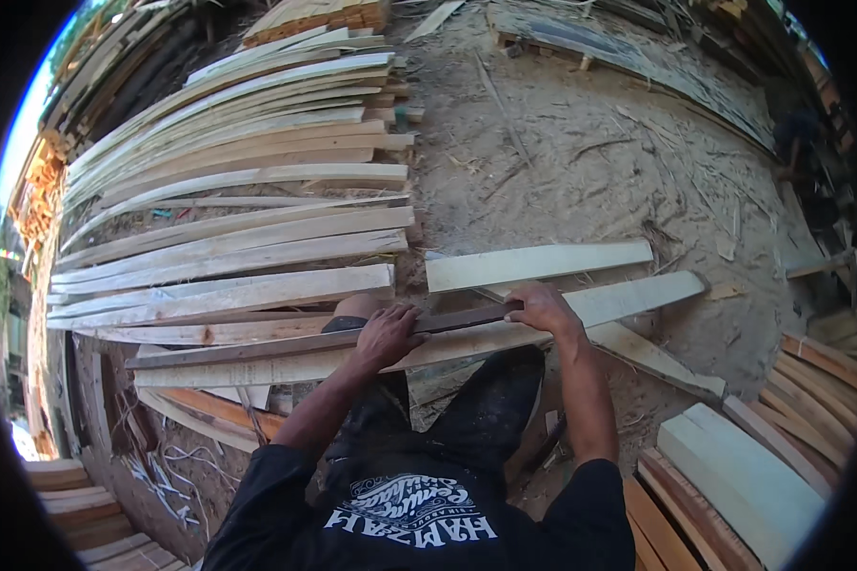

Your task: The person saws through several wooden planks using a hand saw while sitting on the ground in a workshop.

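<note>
A long pale plank [633, 297] lies crosswise in front of me, over my thighs. Along its far edge runs a narrow dark wooden strip [467, 318], which reaches well out to the left. My left hand [390, 335] is closed over the strip near its middle, fingers bent across it. At the strip's right end, my right hand [541, 309] grips it between thumb and fingers; the fingertips' undersides are hidden. Just beyond the right hand, a shorter pale board [543, 263] rests on the ground. Another pale board [657, 358] slants out from beneath the plank.
Many sawn planks [248, 249] lie side by side at the left, up to the far end. Stacked timber [733, 466] stands at the near right, with more boards [86, 514] at the near left. A long flat panel [638, 67] lies far right on sandy ground [581, 171].
</note>
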The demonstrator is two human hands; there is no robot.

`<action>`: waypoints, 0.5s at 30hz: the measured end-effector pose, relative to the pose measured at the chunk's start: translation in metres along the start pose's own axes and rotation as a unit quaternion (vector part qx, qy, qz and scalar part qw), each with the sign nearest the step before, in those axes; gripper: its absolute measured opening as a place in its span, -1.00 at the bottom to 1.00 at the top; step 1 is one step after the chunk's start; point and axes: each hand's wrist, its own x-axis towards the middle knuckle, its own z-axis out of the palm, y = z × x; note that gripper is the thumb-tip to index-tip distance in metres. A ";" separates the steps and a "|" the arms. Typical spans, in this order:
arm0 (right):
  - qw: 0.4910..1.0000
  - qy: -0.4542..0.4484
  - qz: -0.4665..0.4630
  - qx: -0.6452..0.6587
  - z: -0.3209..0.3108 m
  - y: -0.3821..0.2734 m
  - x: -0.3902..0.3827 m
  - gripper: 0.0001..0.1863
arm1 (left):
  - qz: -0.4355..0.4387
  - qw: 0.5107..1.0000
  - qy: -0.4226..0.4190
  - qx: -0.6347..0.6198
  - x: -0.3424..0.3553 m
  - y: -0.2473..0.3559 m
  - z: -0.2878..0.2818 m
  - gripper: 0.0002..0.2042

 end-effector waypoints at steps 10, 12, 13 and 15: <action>0.710 0.289 0.624 0.153 0.251 0.036 -0.316 -0.65 | -0.066 0.962 -0.265 0.021 0.050 -0.003 0.026 -0.49; 0.687 0.097 0.693 0.198 0.341 0.011 -0.364 -0.49 | -0.008 0.960 -0.278 -0.006 0.086 0.020 0.051 -0.48; 0.706 0.050 0.673 0.216 0.347 -0.015 -0.357 -0.43 | 0.014 0.965 -0.261 -0.037 0.108 0.037 0.060 -0.50; 0.644 0.154 0.708 0.246 0.388 -0.057 -0.355 -0.38 | 0.001 0.961 -0.261 -0.094 0.131 0.046 0.094 -0.48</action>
